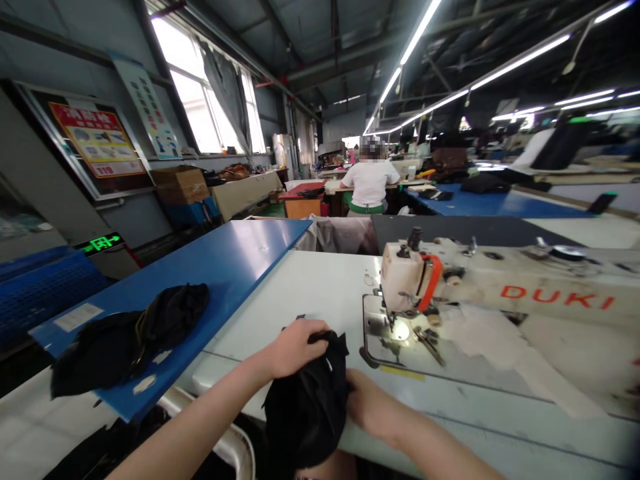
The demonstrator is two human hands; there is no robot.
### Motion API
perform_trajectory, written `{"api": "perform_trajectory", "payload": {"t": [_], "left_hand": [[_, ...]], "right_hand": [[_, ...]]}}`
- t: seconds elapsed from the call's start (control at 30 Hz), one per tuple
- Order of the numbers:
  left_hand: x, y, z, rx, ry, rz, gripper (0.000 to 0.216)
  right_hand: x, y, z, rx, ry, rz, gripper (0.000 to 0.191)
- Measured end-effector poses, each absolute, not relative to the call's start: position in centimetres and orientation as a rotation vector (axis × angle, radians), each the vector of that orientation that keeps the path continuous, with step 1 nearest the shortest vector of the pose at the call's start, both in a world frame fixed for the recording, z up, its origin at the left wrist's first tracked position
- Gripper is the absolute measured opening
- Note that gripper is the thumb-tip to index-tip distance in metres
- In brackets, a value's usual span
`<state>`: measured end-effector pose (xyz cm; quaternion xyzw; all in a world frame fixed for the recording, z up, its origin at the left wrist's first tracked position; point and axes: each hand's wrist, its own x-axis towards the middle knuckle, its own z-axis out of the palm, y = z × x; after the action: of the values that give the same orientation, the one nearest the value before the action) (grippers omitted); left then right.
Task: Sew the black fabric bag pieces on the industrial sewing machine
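A bunched piece of black fabric point(307, 407) hangs over the front edge of the pale sewing table point(250, 320), between my two hands. My left hand point(297, 347) grips its upper edge, thumb and fingers closed on the cloth. On the cloth's right side is my right hand point(367, 403), its fingers partly hidden behind the folds and closed on it. To the right of both hands stands a white sewing machine point(407, 280) with a lit needle area and an orange part on its head. Small scissors-like metal snips point(429, 343) lie beside its needle plate.
More black fabric point(135, 337) lies on the blue table point(225, 257) at left, near paper scraps. A white cloth point(510, 347) rests under the machine arm. A curved pale tube point(233, 440) is below the table edge. Farther ahead, a person point(370, 183) sits facing away.
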<state>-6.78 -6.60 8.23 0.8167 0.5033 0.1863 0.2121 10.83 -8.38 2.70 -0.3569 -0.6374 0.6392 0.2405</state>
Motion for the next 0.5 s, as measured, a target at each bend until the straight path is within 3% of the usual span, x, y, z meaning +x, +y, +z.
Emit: {"api": "perform_trajectory", "payload": {"t": [0.07,0.17,0.33,0.5], "left_hand": [[-6.1,-6.3,6.6,2.197,1.381,0.521,0.017],[-4.6,-6.0,5.4,2.147,1.309,0.495,0.015],[-2.6,-5.2,5.3,2.017,1.22,0.512,0.012],[-2.3,-4.8,4.7,1.92,1.219,0.559,0.022]], "right_hand": [[14.1,-7.7,2.8,-1.076,-1.636,1.889,0.013],[17.1,-7.1,3.4,-1.228,-1.354,1.83,0.023],[15.9,-7.3,2.6,-1.13,-1.17,1.823,0.03],[14.8,-6.9,0.5,-1.223,-1.314,1.562,0.028]]}}
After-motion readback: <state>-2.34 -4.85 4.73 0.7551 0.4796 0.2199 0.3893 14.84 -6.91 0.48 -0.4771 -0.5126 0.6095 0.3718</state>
